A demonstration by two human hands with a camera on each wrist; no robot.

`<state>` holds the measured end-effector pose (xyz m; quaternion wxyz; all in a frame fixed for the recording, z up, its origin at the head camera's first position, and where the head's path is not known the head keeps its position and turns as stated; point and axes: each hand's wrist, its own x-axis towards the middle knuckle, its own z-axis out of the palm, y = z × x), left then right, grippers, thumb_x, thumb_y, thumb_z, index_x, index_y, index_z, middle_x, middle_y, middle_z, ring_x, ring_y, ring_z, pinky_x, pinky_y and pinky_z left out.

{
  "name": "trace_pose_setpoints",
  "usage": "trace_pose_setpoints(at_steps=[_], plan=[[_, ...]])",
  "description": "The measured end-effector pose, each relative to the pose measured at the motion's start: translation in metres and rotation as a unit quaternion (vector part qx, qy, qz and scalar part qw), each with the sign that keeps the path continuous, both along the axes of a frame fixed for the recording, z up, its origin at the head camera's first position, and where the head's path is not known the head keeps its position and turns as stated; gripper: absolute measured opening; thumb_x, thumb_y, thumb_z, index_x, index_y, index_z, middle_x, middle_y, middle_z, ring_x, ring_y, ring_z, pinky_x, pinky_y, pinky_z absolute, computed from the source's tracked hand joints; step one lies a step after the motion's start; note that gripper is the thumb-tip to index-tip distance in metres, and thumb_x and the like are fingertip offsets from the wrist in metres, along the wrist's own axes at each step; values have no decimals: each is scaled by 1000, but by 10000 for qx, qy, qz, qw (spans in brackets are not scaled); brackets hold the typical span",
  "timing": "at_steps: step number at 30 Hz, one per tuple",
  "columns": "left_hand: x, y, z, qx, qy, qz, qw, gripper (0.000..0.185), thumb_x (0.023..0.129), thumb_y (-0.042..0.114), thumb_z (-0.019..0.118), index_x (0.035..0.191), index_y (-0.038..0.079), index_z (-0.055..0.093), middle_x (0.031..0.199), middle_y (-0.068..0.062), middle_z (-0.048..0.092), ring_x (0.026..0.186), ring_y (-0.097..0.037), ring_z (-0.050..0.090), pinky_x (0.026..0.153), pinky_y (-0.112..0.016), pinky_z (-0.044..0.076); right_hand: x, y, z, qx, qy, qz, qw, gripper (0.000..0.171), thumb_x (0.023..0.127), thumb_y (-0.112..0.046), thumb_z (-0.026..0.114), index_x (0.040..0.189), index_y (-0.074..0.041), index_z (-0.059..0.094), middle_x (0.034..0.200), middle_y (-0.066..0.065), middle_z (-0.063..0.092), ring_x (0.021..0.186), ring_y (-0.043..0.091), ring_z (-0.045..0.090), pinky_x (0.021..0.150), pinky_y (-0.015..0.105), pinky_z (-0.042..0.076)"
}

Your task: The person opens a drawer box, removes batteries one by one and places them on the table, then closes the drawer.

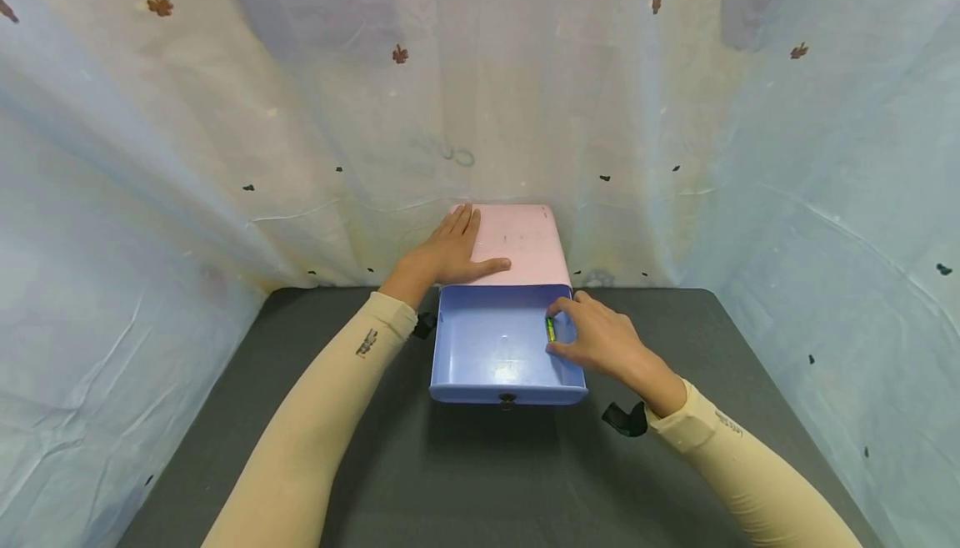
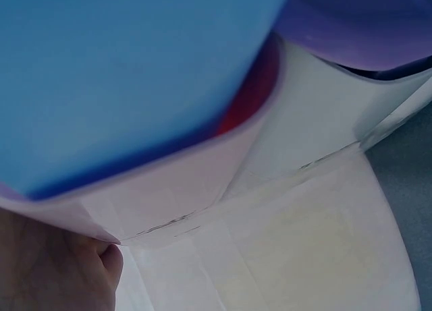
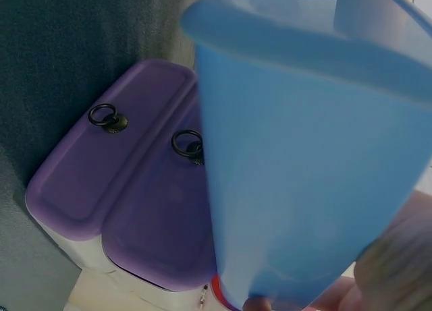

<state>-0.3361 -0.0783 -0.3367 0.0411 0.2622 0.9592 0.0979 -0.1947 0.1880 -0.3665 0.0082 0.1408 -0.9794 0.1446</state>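
A small cabinet with a pink top [image 1: 525, 235] stands against the back sheet, its blue drawer [image 1: 483, 335] pulled out toward me. My left hand [image 1: 452, 253] lies flat on the cabinet's top, fingers straight and thumb spread. Inside the drawer near its right wall, my right hand [image 1: 600, 335] pinches a small green and yellow battery [image 1: 551, 329] between thumb and finger. Part of the left hand [image 2: 61, 267] shows beside the cabinet in the left wrist view. From the right wrist, the drawer's blue side [image 3: 304, 176] hides the battery and most of the right hand [image 3: 398, 264].
Two purple drawer fronts [image 3: 81, 169] with dark ring pulls [image 3: 187, 146] show below the blue drawer. The cabinet stands at the back of a dark table [image 1: 487, 481]. Pale plastic sheeting [image 1: 510, 114] hangs behind and along both sides.
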Motion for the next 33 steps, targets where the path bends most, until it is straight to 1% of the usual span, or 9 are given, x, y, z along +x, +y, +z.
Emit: trace_pose_setpoints(at_steps=[8,13,16,20,24,29,33], plan=[[-1,0,-1,-6,11,24,10000,123,97,86,41,170,-1,-7,178,-21,-14,165,-32,-15,134,-40,-6,0,-1,-1,-12,3,-70,10000,46,87,-40,89,125,-18,73,123,10,65,100,27,68,70,52,57],[-1,1,-2,-17,22,6,10000,123,97,86,41,170,-1,-7,178,-21,-14,165,-32,-15,134,-39,-7,0,-1,0,-37,-17,-115,9999,47,88,-41,88,125,-18,73,123,10,66,97,27,67,70,52,57],[-2,1,-2,-37,49,-7,10000,123,97,86,40,170,-1,-6,178,-22,-13,165,-33,-14,134,-39,-7,1,0,1,-79,-12,-134,9999,47,88,-42,88,125,-17,74,121,9,66,93,25,66,68,49,56],[-1,0,-1,-43,27,4,10000,123,97,86,40,170,-2,-6,178,-22,-14,165,-33,-15,134,-39,-7,3,1,0,-239,12,-169,9996,47,88,-43,88,125,-17,73,117,7,66,85,22,63,64,42,53],[1,0,1,55,4,3,10000,122,98,85,43,170,-2,-5,178,-22,-13,165,-34,-14,134,-40,-6,6,3,-1,-409,36,-193,9990,45,89,-45,87,123,-18,73,114,5,66,79,18,59,61,38,48],[2,0,0,69,32,27,10000,122,98,84,43,170,-2,-5,178,-23,-12,166,-35,-13,134,-41,-5,9,6,-2,-555,115,-159,9983,45,90,-46,86,124,-20,72,105,3,64,79,16,57,60,36,45],[1,0,-1,28,6,52,10000,122,98,85,42,170,-2,-6,178,-22,-14,165,-33,-15,134,-40,-6,12,9,-1,-719,251,-65,9971,46,90,-45,86,125,-19,72,100,2,64,80,16,57,59,35,44]])
